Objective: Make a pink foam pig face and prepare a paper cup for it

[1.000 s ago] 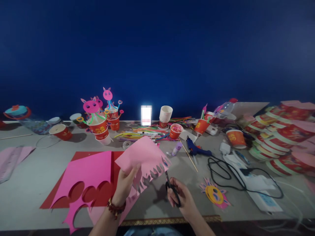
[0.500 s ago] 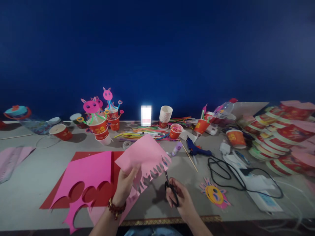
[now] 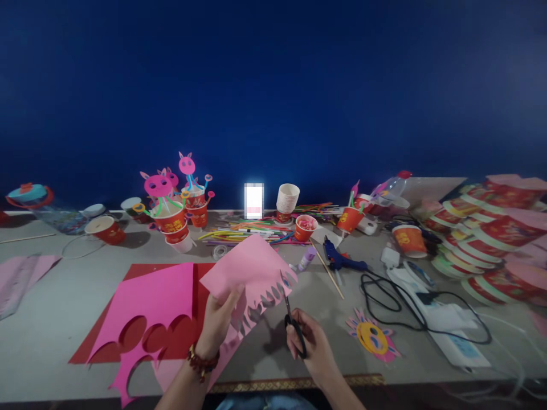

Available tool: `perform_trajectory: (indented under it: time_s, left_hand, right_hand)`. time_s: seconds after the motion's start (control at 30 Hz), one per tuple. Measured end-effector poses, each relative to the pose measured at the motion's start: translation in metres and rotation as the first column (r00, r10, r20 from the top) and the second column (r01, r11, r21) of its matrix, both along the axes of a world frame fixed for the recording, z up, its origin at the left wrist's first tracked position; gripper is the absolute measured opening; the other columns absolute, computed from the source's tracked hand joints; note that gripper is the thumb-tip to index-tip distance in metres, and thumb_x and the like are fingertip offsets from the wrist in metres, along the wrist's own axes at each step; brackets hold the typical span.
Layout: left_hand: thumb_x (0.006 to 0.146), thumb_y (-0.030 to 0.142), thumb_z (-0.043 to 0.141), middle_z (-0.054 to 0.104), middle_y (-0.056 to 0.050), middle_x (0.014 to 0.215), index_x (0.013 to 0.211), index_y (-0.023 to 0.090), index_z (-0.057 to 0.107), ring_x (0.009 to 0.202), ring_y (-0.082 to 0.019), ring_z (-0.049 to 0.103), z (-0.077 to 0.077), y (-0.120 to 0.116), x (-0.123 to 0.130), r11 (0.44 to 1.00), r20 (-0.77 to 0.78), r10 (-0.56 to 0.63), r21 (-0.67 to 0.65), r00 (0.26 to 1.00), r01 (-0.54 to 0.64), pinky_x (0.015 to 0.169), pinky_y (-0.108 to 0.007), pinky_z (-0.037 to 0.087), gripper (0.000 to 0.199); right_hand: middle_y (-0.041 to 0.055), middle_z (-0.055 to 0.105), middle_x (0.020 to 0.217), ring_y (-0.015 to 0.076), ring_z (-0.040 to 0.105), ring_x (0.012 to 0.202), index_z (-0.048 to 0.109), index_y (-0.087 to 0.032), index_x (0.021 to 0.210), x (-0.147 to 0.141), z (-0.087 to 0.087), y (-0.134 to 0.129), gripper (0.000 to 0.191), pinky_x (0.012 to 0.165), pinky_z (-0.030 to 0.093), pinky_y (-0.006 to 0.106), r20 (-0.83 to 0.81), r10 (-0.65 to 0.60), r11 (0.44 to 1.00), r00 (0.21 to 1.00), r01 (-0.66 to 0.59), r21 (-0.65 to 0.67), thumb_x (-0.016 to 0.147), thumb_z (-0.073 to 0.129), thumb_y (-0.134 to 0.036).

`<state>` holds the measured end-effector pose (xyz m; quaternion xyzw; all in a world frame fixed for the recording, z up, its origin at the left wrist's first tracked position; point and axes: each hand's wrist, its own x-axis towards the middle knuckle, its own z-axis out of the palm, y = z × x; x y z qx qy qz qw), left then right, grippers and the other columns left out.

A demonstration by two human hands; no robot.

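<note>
A light pink paper sheet [image 3: 252, 265] is pinched in my left hand [image 3: 220, 322], held tilted above the table. Leaf-shaped holes line the sheet's lower right edge. My right hand [image 3: 311, 344] has its fingers in the black handles of a pair of scissors [image 3: 289, 310], whose blades reach the sheet's right corner. Under my left forearm lie a bright pink sheet [image 3: 158, 296] with round cut-outs and a red sheet [image 3: 89, 341]. To the right of my right hand rests a yellow and pink paper face [image 3: 371, 337] with a fringe of petals.
Paper cups with pink animal figures [image 3: 157, 185] stand at the back left. Behind the sheet are pens and pipe cleaners [image 3: 252, 230], a glue stick [image 3: 306, 259] and a blue glue gun [image 3: 342, 261]. A black cable [image 3: 397, 310] and stacked red cups [image 3: 491, 239] occupy the right.
My right hand and the scissors' handles have shifted very slightly left. The sheet and my left hand stay in place.
</note>
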<state>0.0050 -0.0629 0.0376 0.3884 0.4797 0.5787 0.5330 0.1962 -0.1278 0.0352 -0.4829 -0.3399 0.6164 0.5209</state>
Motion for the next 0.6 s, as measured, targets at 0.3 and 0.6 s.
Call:
perform_trajectory:
  time_s: [0.3, 0.6]
  left_hand:
    - [0.075, 0.039, 0.077, 0.076, -0.007, 0.087, 0.09, 0.016, 0.077, 0.081, -0.018, 0.068, 0.0036, 0.0003, 0.0007, 1.0, -0.011, -0.007, 0.004, 1.0, 0.007, 0.073, -0.024, 0.054, 0.027]
    - [0.073, 0.039, 0.079, 0.074, -0.005, 0.079, 0.083, 0.016, 0.076, 0.071, -0.017, 0.067, 0.0054, 0.0009, 0.0026, 1.0, 0.049, 0.006, -0.021, 0.999, -0.004, 0.064, -0.025, 0.054, 0.025]
  right_hand:
    - [-0.0111, 0.035, 0.047, 0.0043, 0.031, 0.036, 0.042, -0.021, 0.066, -0.0003, -0.0002, 0.0003, 0.058, 0.038, 0.026, 0.019, 0.08, 0.003, 1.0, 0.997, -0.003, 0.001, 0.064, 0.076, -0.069]
    - [-0.0061, 0.046, 0.052, 0.0071, 0.042, 0.04, 0.047, -0.021, 0.067, 0.0026, 0.0007, -0.0029, 0.054, 0.038, 0.028, 0.02, 0.106, -0.007, 1.0, 0.994, 0.007, 0.006, 0.068, 0.073, -0.068]
